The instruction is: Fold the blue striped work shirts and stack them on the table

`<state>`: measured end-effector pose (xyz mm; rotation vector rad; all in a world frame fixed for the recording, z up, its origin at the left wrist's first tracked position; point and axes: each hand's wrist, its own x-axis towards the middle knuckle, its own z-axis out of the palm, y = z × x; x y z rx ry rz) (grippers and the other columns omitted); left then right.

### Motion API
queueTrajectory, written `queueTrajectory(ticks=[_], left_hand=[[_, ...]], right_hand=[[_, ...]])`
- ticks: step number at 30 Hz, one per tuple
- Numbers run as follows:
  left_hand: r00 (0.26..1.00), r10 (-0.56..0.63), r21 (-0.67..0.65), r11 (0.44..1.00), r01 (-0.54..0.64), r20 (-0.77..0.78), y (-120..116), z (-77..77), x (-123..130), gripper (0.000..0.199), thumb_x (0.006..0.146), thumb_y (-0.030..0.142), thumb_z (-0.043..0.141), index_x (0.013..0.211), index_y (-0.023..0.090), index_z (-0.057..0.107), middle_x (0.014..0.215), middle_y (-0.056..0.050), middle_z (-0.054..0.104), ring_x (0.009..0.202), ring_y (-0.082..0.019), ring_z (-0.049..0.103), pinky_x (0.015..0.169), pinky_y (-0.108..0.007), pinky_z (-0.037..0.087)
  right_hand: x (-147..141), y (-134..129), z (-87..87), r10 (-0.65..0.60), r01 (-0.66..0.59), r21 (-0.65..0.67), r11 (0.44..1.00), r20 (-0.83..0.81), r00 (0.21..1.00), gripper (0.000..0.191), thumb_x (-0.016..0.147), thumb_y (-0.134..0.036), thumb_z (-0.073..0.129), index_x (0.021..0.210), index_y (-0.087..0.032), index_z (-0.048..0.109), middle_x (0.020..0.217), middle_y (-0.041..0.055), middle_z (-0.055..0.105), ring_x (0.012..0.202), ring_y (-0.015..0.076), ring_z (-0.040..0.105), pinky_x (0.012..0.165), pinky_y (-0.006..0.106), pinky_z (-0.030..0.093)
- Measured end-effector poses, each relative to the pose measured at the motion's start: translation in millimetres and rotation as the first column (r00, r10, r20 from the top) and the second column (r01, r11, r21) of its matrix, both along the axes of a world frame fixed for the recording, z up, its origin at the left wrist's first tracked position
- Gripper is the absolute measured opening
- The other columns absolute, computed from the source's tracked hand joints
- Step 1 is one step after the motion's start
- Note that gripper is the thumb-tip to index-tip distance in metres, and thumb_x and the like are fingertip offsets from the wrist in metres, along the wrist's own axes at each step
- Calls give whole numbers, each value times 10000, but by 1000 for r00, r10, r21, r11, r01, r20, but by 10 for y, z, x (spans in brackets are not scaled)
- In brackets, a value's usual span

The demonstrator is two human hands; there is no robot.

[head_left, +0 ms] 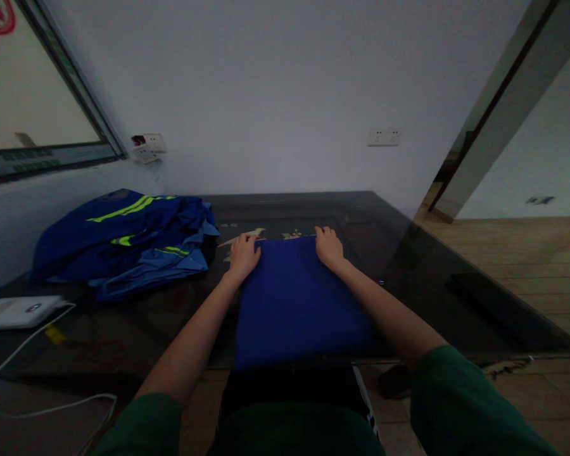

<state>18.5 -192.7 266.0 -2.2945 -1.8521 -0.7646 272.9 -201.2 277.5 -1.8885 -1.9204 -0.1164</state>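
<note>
A folded piece of plain blue cloth [299,297] lies flat on the dark table in front of me, its near edge at the table's front edge. My left hand [244,256] is at its far left corner, fingers curled over and thumb against the cloth. At the far right corner my right hand [329,246] grips the edge, with the fingertips bent down. Both arms reach forward along the sides of the cloth. Whether it is a whole garment I cannot tell. To the left sits a heap of blue workwear [137,244] with yellow-green reflective stripes.
The dark glossy table [408,285] meets the wall at the back. A white device [21,311] with a white cable [28,339] lies at the left. Wall sockets [384,137] are above the table. A dark flat object [489,304] lies toward the right edge.
</note>
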Motion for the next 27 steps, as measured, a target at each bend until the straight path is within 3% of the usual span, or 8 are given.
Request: queueTrajectory(ticks=[3, 5, 11, 16, 19, 22, 25, 27], left_hand=[[983, -180, -85, 980, 177, -27, -22, -87, 186, 391, 932, 309, 401, 1292, 230, 533, 1413, -84, 455, 1327, -251, 377, 1099, -437, 297], [974, -219, -185, 961, 205, -59, -27, -183, 247, 452, 954, 351, 347, 1389, 268, 438, 1511, -58, 337, 1403, -257, 263, 1129, -479, 231], [993, -38, -331, 944, -2, -114, 11, -321, 154, 577, 945, 496, 257, 1494, 320, 219, 1564, -42, 219, 1433, -268, 195, 1143, -521, 155], [988, 25, -346, 935, -78, -154, 36, -292, 126, 616, 939, 518, 208, 1500, 266, 218, 1554, -79, 239, 1441, -258, 169, 1149, -533, 108], [976, 54, -273, 956, -111, -210, -17, -247, 174, 620, 939, 488, 249, 1489, 203, 270, 1529, -133, 287, 1428, -284, 208, 1154, -531, 61], [974, -10, -177, 984, -31, -226, -118, -219, 277, 570, 940, 425, 286, 1468, 214, 326, 1539, -120, 268, 1433, -295, 182, 1151, -540, 37], [984, -118, -257, 963, 80, -137, -206, -237, 398, 548, 935, 492, 271, 1461, 342, 310, 1568, -38, 202, 1442, -306, 137, 1127, -588, 117], [990, -108, -315, 946, 73, -95, -231, -262, 452, 569, 917, 554, 278, 1462, 391, 280, 1578, -3, 162, 1445, -320, 102, 1111, -616, 129]], right_hand=[[-124, 38, -43, 103, -100, -57, 993, 40, 994, 426, 969, -267, 322, 1342, -139, 481, 1369, 169, 480, 1272, 259, 424, 1031, 387, 342], [-142, 38, -147, 136, -129, -109, 986, 56, 989, 458, 967, -346, 354, 1355, -139, 482, 1396, 168, 467, 1301, 266, 408, 1062, 406, 310], [93, 23, -391, 72, -52, -215, 975, 86, 994, 600, 972, -516, 251, 1485, -206, 277, 1540, 117, 268, 1420, 282, 209, 1118, 545, 164], [143, 37, -342, 66, -36, -264, 964, 105, 992, 641, 965, -554, 197, 1498, -201, 241, 1556, 97, 225, 1436, 282, 149, 1121, 560, 149], [57, -27, -262, 64, -31, -196, 980, 166, 984, 629, 968, -516, 254, 1484, -157, 282, 1565, 135, 173, 1446, 304, 73, 1115, 574, 148], [-59, -126, -202, 152, -131, -115, 985, 201, 968, 594, 977, -466, 262, 1472, -143, 315, 1564, 147, 170, 1446, 301, 73, 1127, 548, 140], [-131, -192, -208, 262, -226, -218, 949, 155, 953, 586, 967, -519, 256, 1479, -238, 306, 1562, 107, 206, 1433, 323, 142, 1109, 562, 188], [-138, -197, -249, 286, -237, -287, 928, 142, 948, 594, 955, -560, 264, 1488, -298, 270, 1570, 79, 187, 1432, 337, 139, 1103, 580, 183]])
